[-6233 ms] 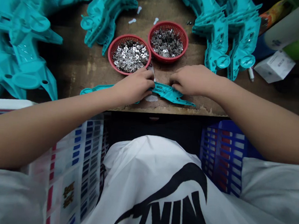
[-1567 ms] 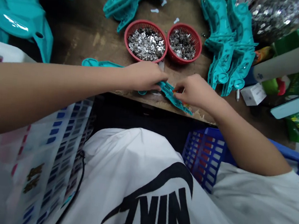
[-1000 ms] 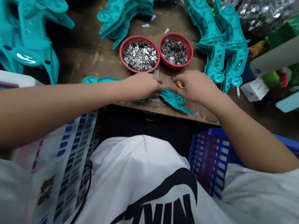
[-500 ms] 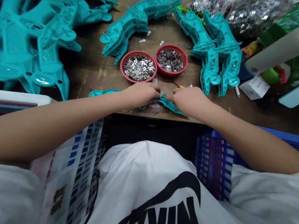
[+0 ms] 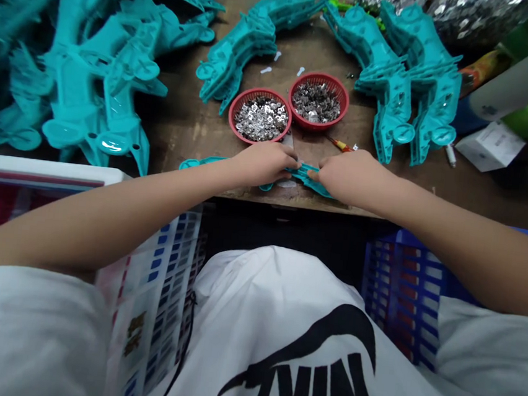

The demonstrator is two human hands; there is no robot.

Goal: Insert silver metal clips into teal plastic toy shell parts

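A teal moulded plastic part (image 5: 310,180) lies flat at the bench's front edge, its long arm (image 5: 202,164) reaching left. My left hand (image 5: 265,164) and my right hand (image 5: 350,174) both grip it, fingertips almost meeting, and they hide much of it. Just above my left hand stands a red mesh basket (image 5: 259,115) of silver metal pieces, with a second red basket (image 5: 318,102) behind it. A small screwdriver with a red and yellow handle (image 5: 340,144) lies on the wooden bench (image 5: 183,115) above my right hand.
Heaps of teal plastic parts (image 5: 80,74) fill the bench's left side, and stacks (image 5: 397,80) stand at the back and right. A bag of silver pieces (image 5: 482,10) and a white box (image 5: 491,145) sit far right. Below the bench edge are a blue crate (image 5: 399,298) and a white-rimmed bin (image 5: 37,170).
My right hand no longer has the small screwdriver, which now lies on the bench. Both hands have closed toward each other on the teal part, and the view has tilted and shifted.
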